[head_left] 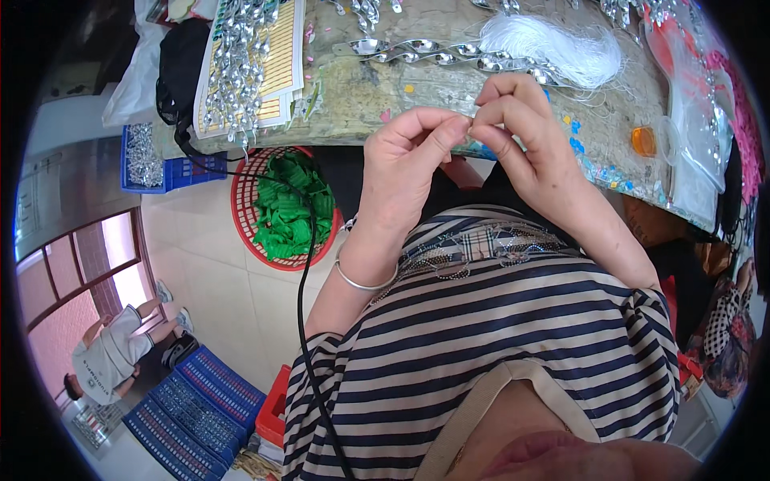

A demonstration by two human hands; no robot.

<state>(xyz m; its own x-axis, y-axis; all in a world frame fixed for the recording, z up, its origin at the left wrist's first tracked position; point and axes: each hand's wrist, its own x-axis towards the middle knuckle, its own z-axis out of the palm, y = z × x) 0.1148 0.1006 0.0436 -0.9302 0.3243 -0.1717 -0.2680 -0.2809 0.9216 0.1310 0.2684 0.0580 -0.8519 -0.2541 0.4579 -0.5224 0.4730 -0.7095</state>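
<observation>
Over the table's near edge, my left hand (pixel 407 160) and my right hand (pixel 531 144) meet fingertip to fingertip. Both are closed in a pinch. Whatever lies between the tips is too small to make out. Just beyond them on the table are shiny silver twisted strips (pixel 417 50) and a loose bundle of white, clear-looking thread (pixel 553 50). More silver twisted strands (pixel 237 72) hang over a yellow-patterned sheet (pixel 282 64) at the left.
The worn table (pixel 345 104) carries small coloured bits and an amber-coloured small container (pixel 643 141) at right. Below its left side stand a red basket (pixel 241 212) of green pieces (pixel 290 204) and a blue crate (pixel 180 172). A black cable (pixel 302 289) runs past my left arm.
</observation>
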